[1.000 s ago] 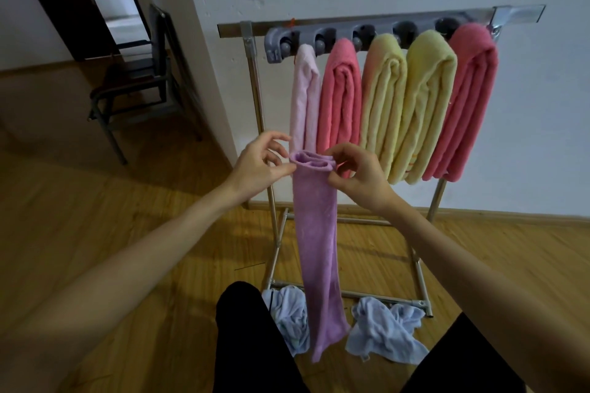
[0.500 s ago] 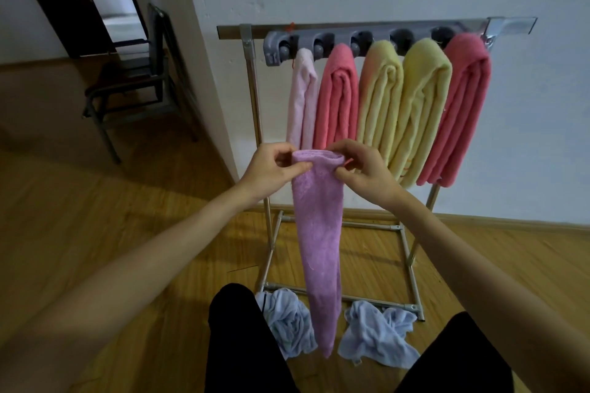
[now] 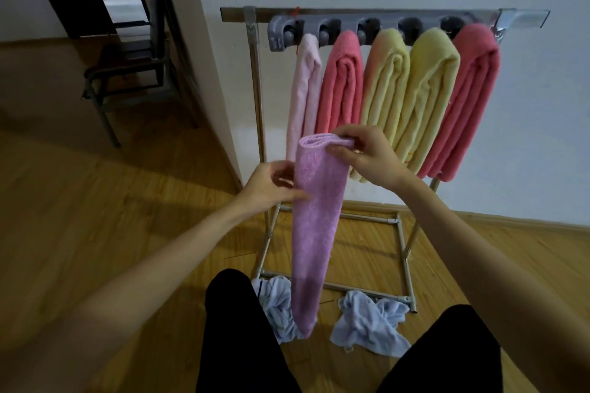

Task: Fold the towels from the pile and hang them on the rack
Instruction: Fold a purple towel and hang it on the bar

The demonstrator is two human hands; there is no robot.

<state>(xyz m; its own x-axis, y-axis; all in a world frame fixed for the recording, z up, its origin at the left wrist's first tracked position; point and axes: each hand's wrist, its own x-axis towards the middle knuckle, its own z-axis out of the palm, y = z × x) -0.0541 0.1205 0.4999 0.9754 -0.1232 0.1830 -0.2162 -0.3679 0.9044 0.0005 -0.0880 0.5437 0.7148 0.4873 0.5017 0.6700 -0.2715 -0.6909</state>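
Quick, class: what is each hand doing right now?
Left hand: fingers loosely curled beside the purple towel; whether it grips cannot be told.
Right hand: pinches the purple towel's folded top.

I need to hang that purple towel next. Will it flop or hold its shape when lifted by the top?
Probably floppy: the purple towel hangs limp from the right hand pinching its folded top. Likely light, since a pinch holds it. The folds may slip apart; the left hand touches its edge.
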